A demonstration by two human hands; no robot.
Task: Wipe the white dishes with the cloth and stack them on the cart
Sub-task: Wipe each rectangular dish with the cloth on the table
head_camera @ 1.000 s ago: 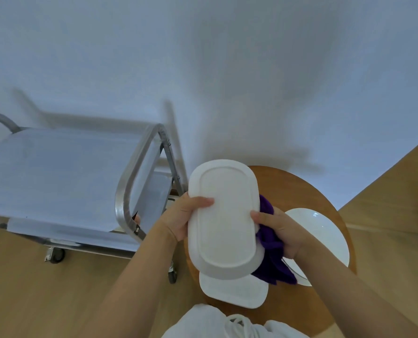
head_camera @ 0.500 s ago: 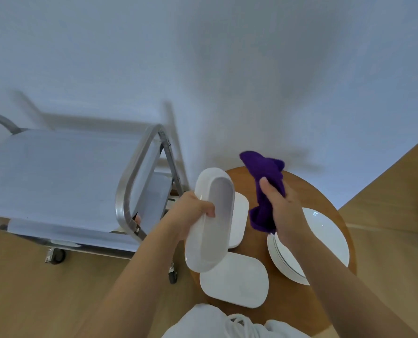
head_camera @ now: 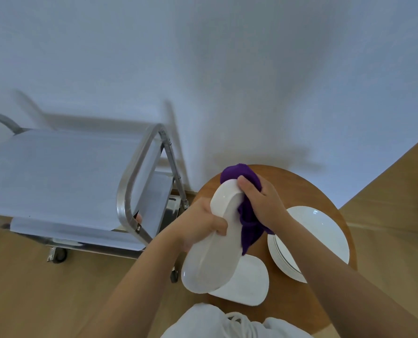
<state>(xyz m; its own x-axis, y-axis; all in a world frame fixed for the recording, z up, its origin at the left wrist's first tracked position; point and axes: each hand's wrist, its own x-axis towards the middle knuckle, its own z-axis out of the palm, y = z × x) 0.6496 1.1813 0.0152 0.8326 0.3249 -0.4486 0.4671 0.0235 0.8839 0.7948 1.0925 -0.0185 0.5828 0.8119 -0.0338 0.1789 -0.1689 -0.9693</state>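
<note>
Between the two hands, above the near-left part of the round wooden table (head_camera: 308, 189), a white oval dish (head_camera: 215, 242) is held tilted on edge, its long axis running from low and near to high and far. Left hand (head_camera: 200, 223) grips the dish's left rim about halfway along, fingers curled over the edge and thumb side toward the camera; the dish sits to the right of that palm and extends both beyond and below it. Right hand (head_camera: 261, 203) is closed around a bunched purple cloth (head_camera: 248, 223), thumb pressed on the dish's far rim, cloth packed between palm and the dish's right side. Cloth pokes out past the fingertips at the far end and hangs in a tail below the wrist, against the dish. Beneath the dish's lower end, under the left forearm's side, a flat white rounded-rectangle dish (head_camera: 247, 284) lies on the table. Below and right of the right wrist, a stack of round white plates (head_camera: 317, 237) sits on the table, partly covered by the right forearm. Left of the left hand, well apart from the dish, stands a metal cart (head_camera: 127, 191) with a pale top shelf and a tubular handle, on wheels on a wooden floor (head_camera: 20, 289). Nothing white rests on the cart's visible shelves.
</note>
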